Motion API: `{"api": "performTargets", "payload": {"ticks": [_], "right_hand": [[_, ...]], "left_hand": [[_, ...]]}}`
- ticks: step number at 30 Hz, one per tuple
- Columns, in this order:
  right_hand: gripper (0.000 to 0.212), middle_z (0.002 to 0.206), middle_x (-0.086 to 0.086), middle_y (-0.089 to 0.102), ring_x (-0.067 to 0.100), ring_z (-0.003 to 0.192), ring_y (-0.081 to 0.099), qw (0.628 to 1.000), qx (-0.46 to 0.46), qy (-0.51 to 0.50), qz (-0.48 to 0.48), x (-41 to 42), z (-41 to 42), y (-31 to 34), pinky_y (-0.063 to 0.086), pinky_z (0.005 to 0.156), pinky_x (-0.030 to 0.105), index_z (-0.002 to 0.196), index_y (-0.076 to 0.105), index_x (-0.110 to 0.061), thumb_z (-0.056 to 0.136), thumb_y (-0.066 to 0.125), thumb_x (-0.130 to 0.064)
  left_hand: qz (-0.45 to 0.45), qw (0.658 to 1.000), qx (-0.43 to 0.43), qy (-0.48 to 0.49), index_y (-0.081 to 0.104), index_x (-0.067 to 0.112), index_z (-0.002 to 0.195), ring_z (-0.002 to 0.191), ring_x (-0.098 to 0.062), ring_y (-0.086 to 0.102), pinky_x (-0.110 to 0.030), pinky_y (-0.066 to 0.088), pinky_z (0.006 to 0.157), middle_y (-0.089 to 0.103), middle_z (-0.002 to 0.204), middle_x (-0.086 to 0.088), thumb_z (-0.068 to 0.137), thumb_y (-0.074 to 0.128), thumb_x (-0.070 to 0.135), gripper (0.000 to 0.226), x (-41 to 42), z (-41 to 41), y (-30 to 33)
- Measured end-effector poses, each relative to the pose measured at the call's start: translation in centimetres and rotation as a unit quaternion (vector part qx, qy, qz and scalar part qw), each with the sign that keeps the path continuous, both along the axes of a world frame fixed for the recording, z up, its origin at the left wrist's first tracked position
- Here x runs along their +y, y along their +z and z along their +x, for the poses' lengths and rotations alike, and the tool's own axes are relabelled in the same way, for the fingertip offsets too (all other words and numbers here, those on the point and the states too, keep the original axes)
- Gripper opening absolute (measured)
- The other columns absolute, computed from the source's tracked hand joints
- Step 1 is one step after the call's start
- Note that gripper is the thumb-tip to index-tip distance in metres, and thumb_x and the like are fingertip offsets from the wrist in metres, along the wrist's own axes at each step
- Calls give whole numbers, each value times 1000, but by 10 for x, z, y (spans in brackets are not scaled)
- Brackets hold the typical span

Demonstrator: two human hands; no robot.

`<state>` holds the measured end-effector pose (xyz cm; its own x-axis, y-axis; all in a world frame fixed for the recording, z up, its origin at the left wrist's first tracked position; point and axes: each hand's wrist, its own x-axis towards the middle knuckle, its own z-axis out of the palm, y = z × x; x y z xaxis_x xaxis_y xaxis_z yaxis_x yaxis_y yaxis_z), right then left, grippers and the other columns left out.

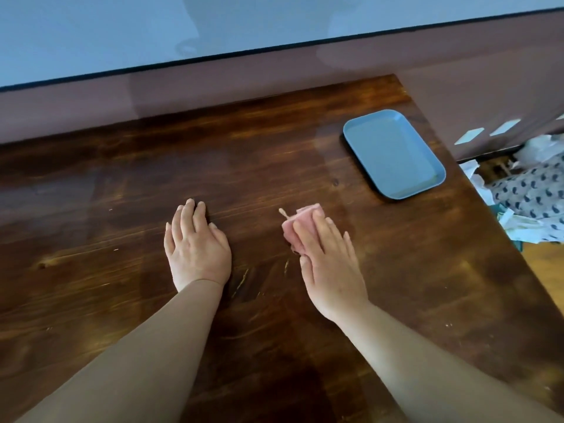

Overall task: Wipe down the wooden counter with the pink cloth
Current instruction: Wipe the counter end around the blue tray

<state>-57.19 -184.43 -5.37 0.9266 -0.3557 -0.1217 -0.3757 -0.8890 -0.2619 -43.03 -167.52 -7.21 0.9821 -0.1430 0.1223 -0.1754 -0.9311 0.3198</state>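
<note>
The dark wooden counter (122, 184) fills most of the view. A small folded pink cloth (297, 225) lies on it right of centre. My right hand (328, 264) lies flat on the cloth with straight fingers and presses it onto the wood; most of the cloth is hidden under the fingers. A small pale splinter-like bit (282, 212) pokes out by the cloth's far left corner. My left hand (195, 245) rests flat on the counter to the left, fingers straight, holding nothing.
A blue rectangular tray (392, 154) sits near the counter's far right corner. The counter's right edge runs diagonally past it; below lie patterned fabric and crumpled paper (531, 193) on the floor. A brown wall and glass panel rise behind the counter.
</note>
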Motion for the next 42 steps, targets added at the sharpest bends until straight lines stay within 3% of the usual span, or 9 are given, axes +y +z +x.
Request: {"api": "performTargets", "payload": {"ticks": [3,10,15,19,23,29,34,39,42], "right_hand": [[56,168,-4,5,16,154,9,996,-6,91,-18,-16,-28,-1,6,124,41,159,11,-39,105,25,-36],[73,168,-1,-3,22,155,3,994,14,-106,-7,-17,3,-2,6,125,47,153,-13,-40,104,40,-33],[59,168,-6,0,14,154,3,1000,-3,23,-7,-8,-54,-4,7,125,44,158,3,-42,106,28,-34],[64,168,-5,-4,18,155,2,992,33,-118,-13,-39,-28,0,6,126,45,156,-9,-39,106,30,-38],[65,167,-3,-16,19,154,-7,992,26,-125,11,2,-42,-1,3,126,45,155,-15,-42,105,27,-35],[64,168,-8,-6,14,154,-1,999,19,-49,-7,-11,-84,-3,4,125,45,157,-6,-44,104,29,-33],[72,166,-6,-20,18,154,-9,985,28,-169,19,-6,-70,-1,-1,125,44,150,-27,-44,105,29,-33],[66,168,-6,-3,15,154,7,996,7,-92,-13,27,-129,-6,10,124,43,158,-2,-42,102,32,-37],[67,167,-9,-9,14,154,3,985,31,-169,-27,-12,-125,-3,2,125,41,156,-13,-41,104,30,-36]], "left_hand": [[-9,1000,1,-3,44,12,144,147,-22,26,-45,16,122,38,154,-5,101,39,23,45,2,0,-2],[-11,1000,15,-8,40,13,146,149,-21,22,-44,12,123,33,157,-5,102,37,25,46,3,1,-2],[-53,998,37,-6,38,13,149,150,-18,18,-43,9,124,31,159,-3,102,41,23,48,4,0,5],[-91,995,32,-29,38,16,149,149,-18,22,-41,6,124,35,158,-2,101,48,29,51,7,-3,10],[-41,995,64,-66,38,17,149,151,-16,15,-44,-1,124,30,159,1,100,46,42,55,9,0,12],[47,990,98,-85,22,14,156,152,-19,3,-48,-6,122,14,165,-4,102,40,43,64,0,-10,20],[-8,968,106,-227,24,17,156,152,-20,8,-42,-3,122,16,164,-2,99,51,38,67,-45,-88,34],[-5,940,122,-318,19,20,156,152,-14,1,-40,-3,122,11,165,3,102,36,48,64,-57,-137,30],[45,927,88,-361,13,20,157,153,-16,-2,-41,-5,122,7,166,2,100,30,50,67,-53,-138,25]]}}
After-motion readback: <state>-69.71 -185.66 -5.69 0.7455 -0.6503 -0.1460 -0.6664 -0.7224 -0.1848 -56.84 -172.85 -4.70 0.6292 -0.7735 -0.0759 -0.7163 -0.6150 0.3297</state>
